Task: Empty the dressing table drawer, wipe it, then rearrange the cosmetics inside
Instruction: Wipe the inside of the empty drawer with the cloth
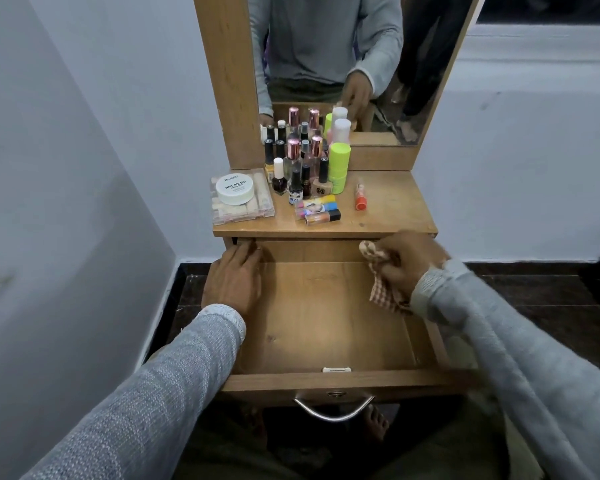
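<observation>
The wooden drawer (326,327) is pulled out and holds nothing. My right hand (407,263) grips a checked cloth (383,292) against the drawer's back right corner. My left hand (234,278) rests with straight fingers on the drawer's left wall near the back. The cosmetics stand on the tabletop (392,209): nail polish bottles (293,181), a neon green tube (338,166), a white nail polish remover tub (234,190) on a clear case (242,211), small coloured lip tubes (317,209) and an orange tube (361,197).
A mirror (329,64) in a wooden frame rises behind the tabletop. White walls close in on the left and behind. The drawer's metal handle (333,408) faces me at the front. A bare foot (376,422) shows on the dark floor below.
</observation>
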A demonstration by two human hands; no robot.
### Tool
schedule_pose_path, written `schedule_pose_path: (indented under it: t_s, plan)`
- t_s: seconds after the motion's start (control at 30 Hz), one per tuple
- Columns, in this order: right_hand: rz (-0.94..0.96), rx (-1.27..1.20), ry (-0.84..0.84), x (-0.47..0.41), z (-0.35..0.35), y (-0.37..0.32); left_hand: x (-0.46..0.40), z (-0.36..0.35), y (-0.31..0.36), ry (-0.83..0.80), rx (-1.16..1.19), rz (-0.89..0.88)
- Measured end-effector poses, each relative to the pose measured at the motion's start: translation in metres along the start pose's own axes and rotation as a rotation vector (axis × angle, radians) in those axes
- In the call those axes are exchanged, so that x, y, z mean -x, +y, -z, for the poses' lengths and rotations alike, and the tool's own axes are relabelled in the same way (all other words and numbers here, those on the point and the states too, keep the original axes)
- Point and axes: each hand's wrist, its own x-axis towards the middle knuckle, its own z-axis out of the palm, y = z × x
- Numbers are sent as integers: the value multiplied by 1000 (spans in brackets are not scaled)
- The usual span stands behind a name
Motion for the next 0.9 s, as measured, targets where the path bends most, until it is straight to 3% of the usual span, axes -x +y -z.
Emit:
schedule_pose_path:
  t_s: [0.2,0.43,0.67,0.9]
  plan:
    - [-69,-38,385,-27,50,24,-2,-1,-1,-34,-38,-1]
    - [-210,38,256,-84,24,38,-1,-2,-1,-26,-38,-15]
    - [-95,117,484,-71,-42,48,-4,-8,-5,-11,-21,-13]
    - [-148,167,376,-108,-41,57,-4,-9,-5,-27,-47,-14]
